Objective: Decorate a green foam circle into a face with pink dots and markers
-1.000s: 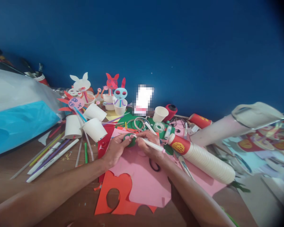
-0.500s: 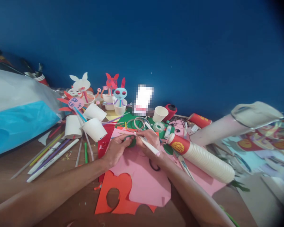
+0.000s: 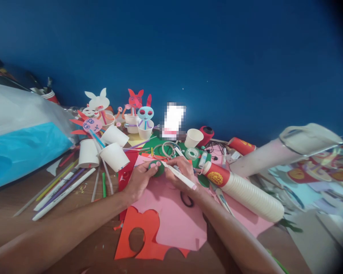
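Between its thumb and fingers, my left hand holds a small green paper disc that has pink pieces on it. My right hand grips a white marker, whose tip points left at the disc's upper right edge. Both hands are over a pink paper sheet. Under that sheet lies an orange sheet with round cutouts. A black scissor handle or loop shows on the pink sheet below my right hand.
Paper cups and paper animal figures stand at the back left. Markers lie at the left, beside a plastic bag. A long cup stack lies at the right.
The green disc has turned to show its face with the pink pieces. The marker's rear end has shifted slightly right and down, and its tip now sits by the disc.
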